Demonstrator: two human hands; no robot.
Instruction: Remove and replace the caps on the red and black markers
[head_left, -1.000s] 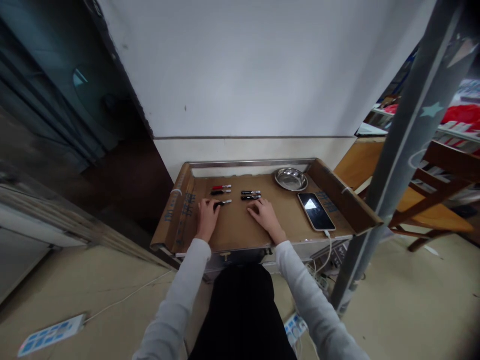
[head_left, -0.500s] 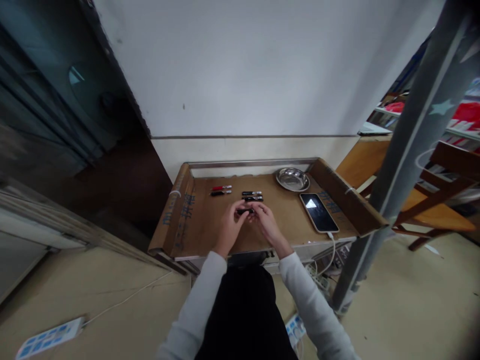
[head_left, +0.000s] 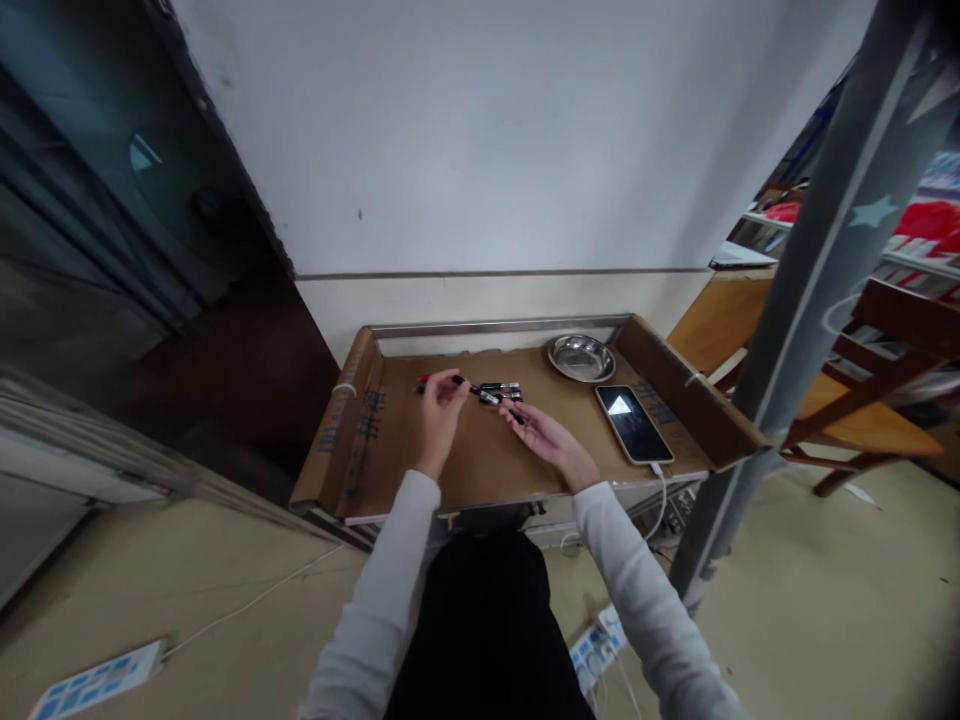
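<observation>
My left hand (head_left: 441, 408) pinches the dark end of a black marker (head_left: 484, 395), which slants down to the right over the table. My right hand (head_left: 541, 436), palm turned partly up, has its fingers closed on a small black piece (head_left: 517, 416) that looks like the marker's cap. The two parts lie almost in line, and I cannot tell whether they touch. Just behind them are two more black markers (head_left: 501, 387) lying side by side on the cardboard. Left of these, a red-ended marker (head_left: 424, 379) is mostly hidden behind my left hand.
Brown cardboard (head_left: 405, 470) covers the small table, with raised flaps at both sides. A round steel dish (head_left: 581, 358) stands at the back right. In front of it lies a phone (head_left: 634, 425) with a white cable (head_left: 663, 500). A grey post (head_left: 795, 300) rises beyond the right edge.
My hands were close together around a dark object; now they are apart. The left has moved left and up, the right slightly right, and the marker shows stretched between them.
</observation>
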